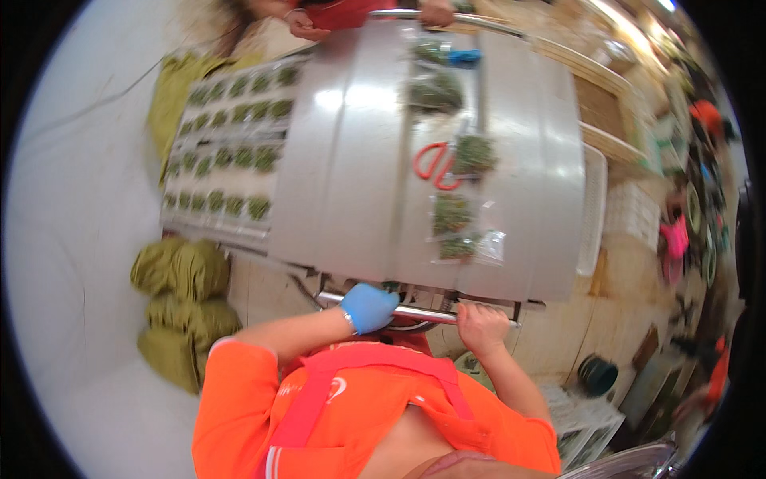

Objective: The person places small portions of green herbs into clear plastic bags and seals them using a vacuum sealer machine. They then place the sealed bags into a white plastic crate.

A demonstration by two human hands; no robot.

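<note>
My left hand (pixel 368 308), in a blue glove, is closed around a chrome bar (pixel 428 314) at the near edge of a stainless steel machine. Further right on the same bar, my bare right hand (pixel 482 327) is closed too. Ahead of both lies the metal top (pixel 359 197) of the machine. Clear bags of green herb-like material (pixel 453 214) rest on it. Scissors with red handles (pixel 432 164) lie partly under another such bag (pixel 474 154). Further off are a larger bag (pixel 440 91) and a blue item (pixel 464 57), perhaps a glove.
To the left, a surface (pixel 227 135) carries rows of small green-filled packs. Olive sacks (pixel 182 269) sit by the pale wall. A person's hand (pixel 437 13) holds the far bar (pixel 479 21). White crates (pixel 632 215) and a dark bucket (pixel 597 375) stand on the right.
</note>
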